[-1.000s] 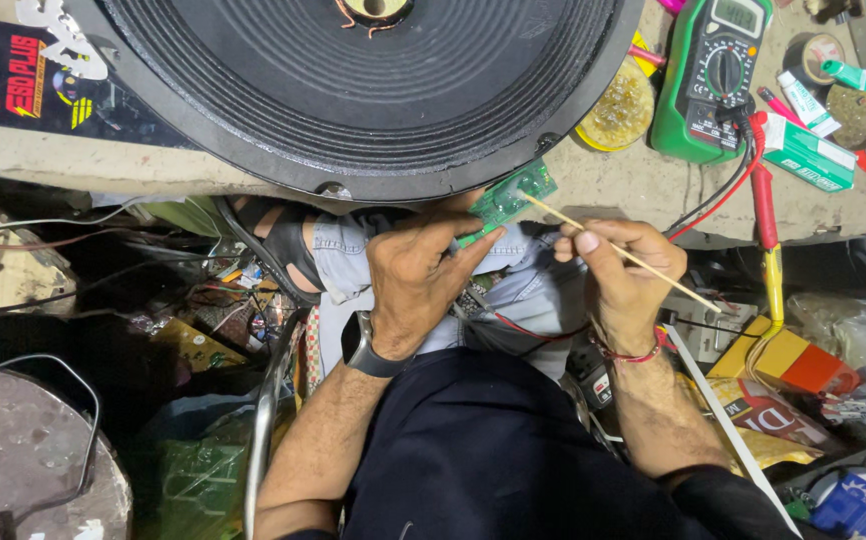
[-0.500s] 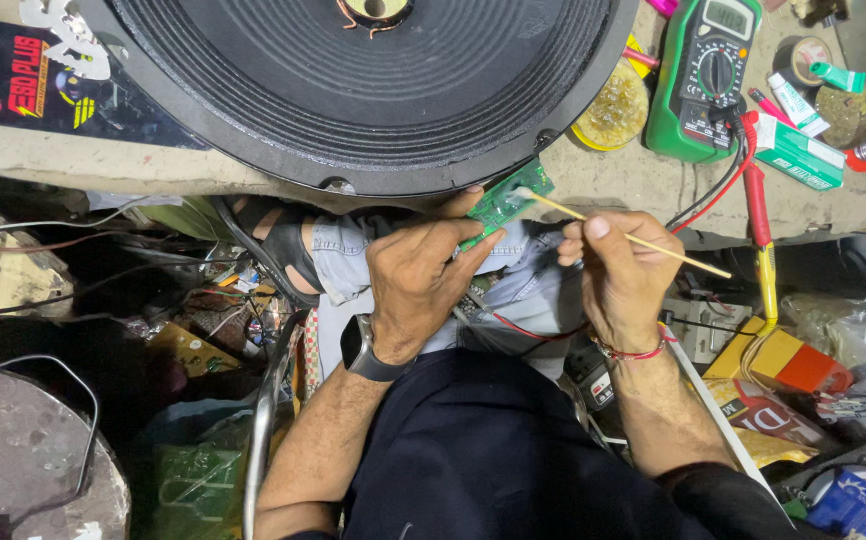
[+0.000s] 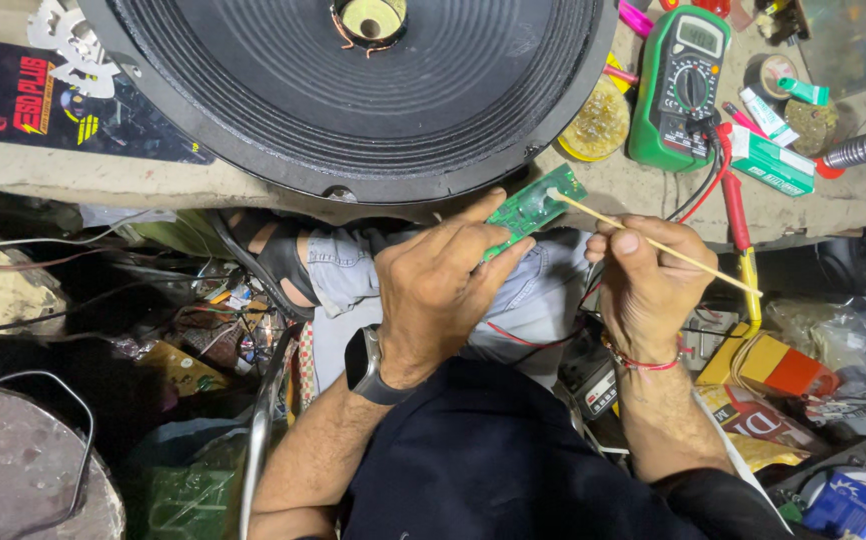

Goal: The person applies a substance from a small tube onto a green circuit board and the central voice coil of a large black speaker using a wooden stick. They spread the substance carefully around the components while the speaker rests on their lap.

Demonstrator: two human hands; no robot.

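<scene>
Down below, the left hand pinches a small green circuit board; the right hand grips a thin wooden stick, tip touching it.

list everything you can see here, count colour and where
large round speaker cone: 1, black, on bench, top centre
small circuit board: 1, green, in left hand's grip
thin wooden stick: 1, tan, in right hand, tip on board
digital multimeter: 1, green, bench, upper right
flat mat: 1, black, bench, upper left
small box: 1, green and white, right of multimeter
left hand: 1, wristwatch
right hand: 1, red thread bracelet
</scene>
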